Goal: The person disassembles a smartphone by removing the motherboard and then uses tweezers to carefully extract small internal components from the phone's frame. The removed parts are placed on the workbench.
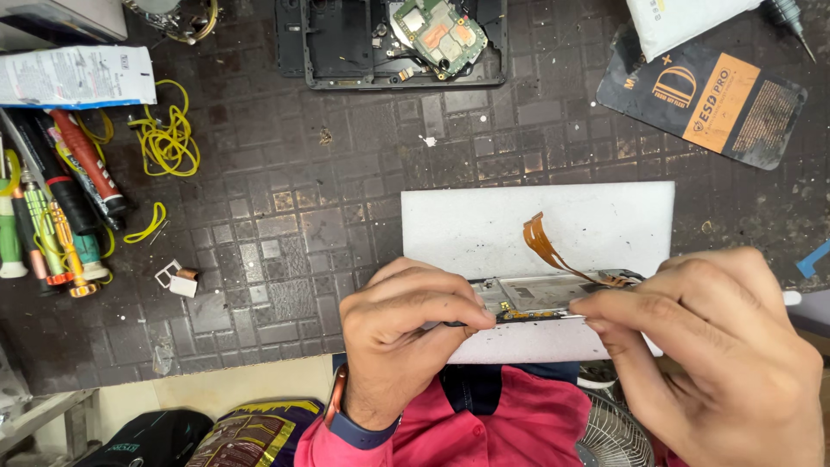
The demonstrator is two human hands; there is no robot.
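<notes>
A thin silver phone part [536, 298] with an orange flex ribbon [546, 245] curling up from it lies at the near edge of a white foam pad [536, 225]. My left hand [406, 333] pinches its left end, with a dark slim tool tip under the fingers. My right hand [709, 355] pinches its right end by the ribbon's base. An opened black phone frame [346, 43] with a loose green circuit board [439, 35] rests at the far edge of the dark work mat.
Screwdrivers and tubes [60, 199] lie at the left with yellow rubber bands [169, 138]. A small white and brown part [179, 278] sits left of the pad. A black and orange packet [709, 99] lies at the far right. A small fan [614, 437] stands below the mat.
</notes>
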